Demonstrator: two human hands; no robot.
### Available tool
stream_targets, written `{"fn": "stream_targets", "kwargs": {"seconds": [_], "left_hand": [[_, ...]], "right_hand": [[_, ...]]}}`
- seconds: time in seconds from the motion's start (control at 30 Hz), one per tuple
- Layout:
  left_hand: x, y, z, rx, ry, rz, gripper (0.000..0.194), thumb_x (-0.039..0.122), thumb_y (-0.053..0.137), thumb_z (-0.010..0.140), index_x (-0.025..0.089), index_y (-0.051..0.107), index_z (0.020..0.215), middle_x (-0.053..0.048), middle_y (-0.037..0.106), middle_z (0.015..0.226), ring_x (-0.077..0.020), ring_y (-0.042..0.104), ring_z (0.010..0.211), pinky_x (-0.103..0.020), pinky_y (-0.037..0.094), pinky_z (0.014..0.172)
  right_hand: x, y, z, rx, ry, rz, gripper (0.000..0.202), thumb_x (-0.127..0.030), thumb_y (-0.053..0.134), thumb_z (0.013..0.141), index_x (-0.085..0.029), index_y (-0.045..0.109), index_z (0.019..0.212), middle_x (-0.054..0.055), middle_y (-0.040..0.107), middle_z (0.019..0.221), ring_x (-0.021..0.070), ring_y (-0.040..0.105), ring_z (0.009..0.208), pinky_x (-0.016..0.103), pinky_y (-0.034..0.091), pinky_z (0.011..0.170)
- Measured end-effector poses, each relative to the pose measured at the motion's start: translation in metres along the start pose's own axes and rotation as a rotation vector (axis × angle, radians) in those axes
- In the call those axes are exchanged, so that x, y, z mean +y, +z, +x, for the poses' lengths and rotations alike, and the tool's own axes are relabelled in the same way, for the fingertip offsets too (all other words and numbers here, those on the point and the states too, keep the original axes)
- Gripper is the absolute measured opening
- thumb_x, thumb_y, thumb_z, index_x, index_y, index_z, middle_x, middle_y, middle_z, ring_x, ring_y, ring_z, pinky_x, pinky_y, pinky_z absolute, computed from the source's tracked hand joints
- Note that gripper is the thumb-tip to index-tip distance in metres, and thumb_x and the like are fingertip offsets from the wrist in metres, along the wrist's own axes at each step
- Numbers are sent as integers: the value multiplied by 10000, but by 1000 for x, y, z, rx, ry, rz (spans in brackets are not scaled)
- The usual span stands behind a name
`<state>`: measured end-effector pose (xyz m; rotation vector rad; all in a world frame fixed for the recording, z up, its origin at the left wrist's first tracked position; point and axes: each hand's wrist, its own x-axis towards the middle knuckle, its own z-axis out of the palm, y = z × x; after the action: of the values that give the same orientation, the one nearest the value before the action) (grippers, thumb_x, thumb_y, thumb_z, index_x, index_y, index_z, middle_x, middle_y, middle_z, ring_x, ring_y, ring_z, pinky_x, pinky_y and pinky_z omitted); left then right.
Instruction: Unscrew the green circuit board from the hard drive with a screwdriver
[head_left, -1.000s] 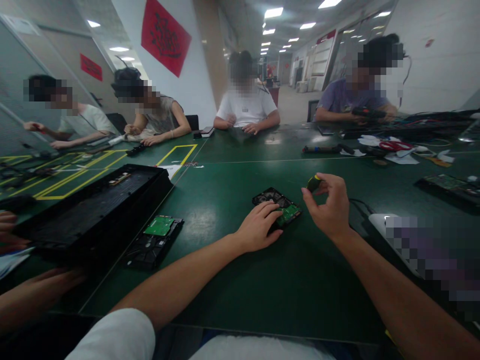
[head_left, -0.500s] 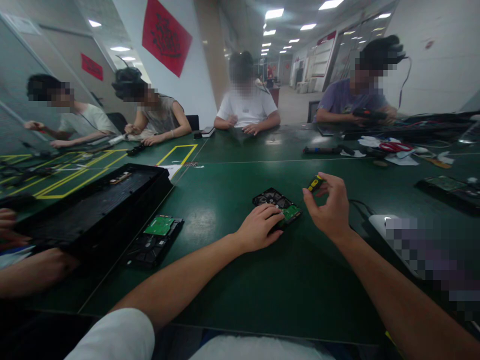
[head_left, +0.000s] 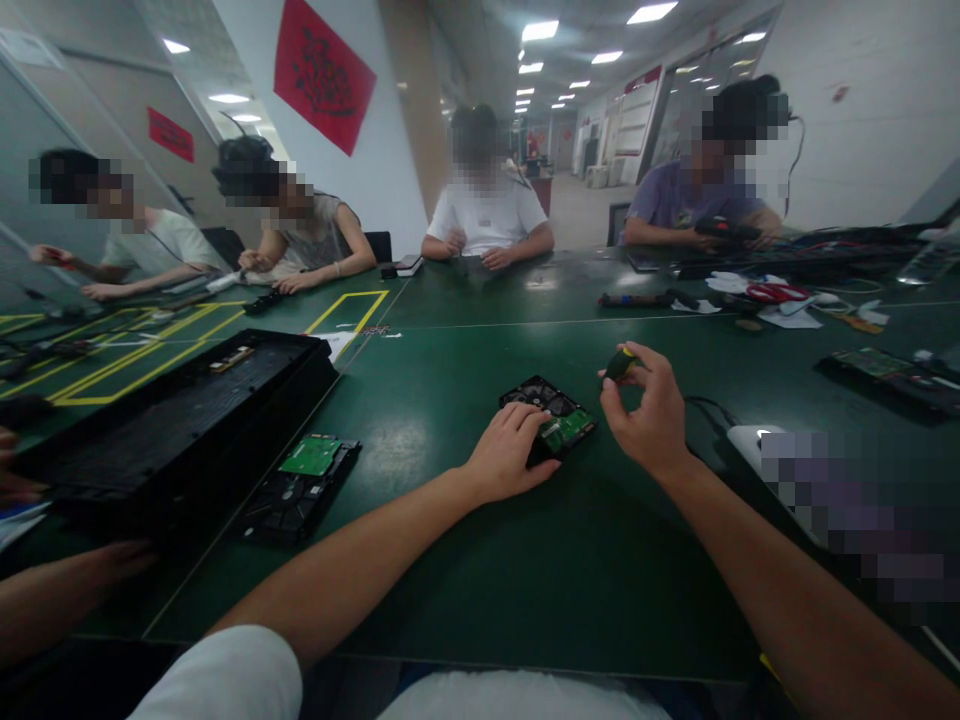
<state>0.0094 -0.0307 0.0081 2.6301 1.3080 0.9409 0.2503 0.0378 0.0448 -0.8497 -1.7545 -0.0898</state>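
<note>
A hard drive (head_left: 566, 428), black with a green circuit board, lies on the green table in front of me. Across its near left side rests my left hand (head_left: 514, 450), fingers bent over the drive and thumb at its near edge, holding it against the tabletop. My right hand (head_left: 649, 410) is raised just right of the drive. Between its thumb and fingers it grips a screwdriver (head_left: 619, 365) by a short yellow-and-black handle; no shaft can be made out. A second hard drive (head_left: 304, 487) with a green board lies to the left, apart from my hands.
A long black casing (head_left: 187, 410) stands at left, with another person's arm (head_left: 75, 590) beside it. On the right are a white device (head_left: 780, 480) with a cable and another board-bearing part (head_left: 885, 375). Several people sit across the table; papers and tools lie at the far right.
The screwdriver's handle has turned between my right fingers, showing less yellow. My left hand stays on the drive. The neighbouring person's arm at left has shifted lower, and the whole view has moved slightly.
</note>
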Motion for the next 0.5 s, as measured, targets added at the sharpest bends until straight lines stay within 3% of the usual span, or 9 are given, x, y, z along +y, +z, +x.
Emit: {"fn": "stream_targets", "kwargs": {"seconds": [0.17, 0.3, 0.5], "left_hand": [[1, -3, 1, 64, -103, -62, 677, 493, 792, 842, 212, 485, 1375, -134, 617, 1294, -333, 574, 1249, -560, 502, 1094], [1, -5, 2, 103, -153, -65, 643, 479, 783, 850, 204, 492, 1352, -129, 616, 1275, -319, 584, 1224, -539, 516, 1073], [0, -4, 1, 29, -8, -21, 454, 469, 697, 923, 220, 584, 1285, -138, 636, 1303, -317, 610, 1248, -521, 517, 1063]], "right_hand": [[2, 1, -1, 10, 4, -8, 616, -301, 733, 909, -255, 453, 1455, 138, 594, 1328, 219, 697, 887, 392, 640, 698], [2, 0, -2, -5, 9, -8, 642, -298, 712, 914, -256, 431, 1490, 139, 586, 1334, 222, 695, 904, 412, 649, 738], [1, 1, -1, -23, 28, 0, 668, -258, 662, 919, -262, 391, 1529, 144, 571, 1357, 222, 693, 891, 440, 661, 759]]}}
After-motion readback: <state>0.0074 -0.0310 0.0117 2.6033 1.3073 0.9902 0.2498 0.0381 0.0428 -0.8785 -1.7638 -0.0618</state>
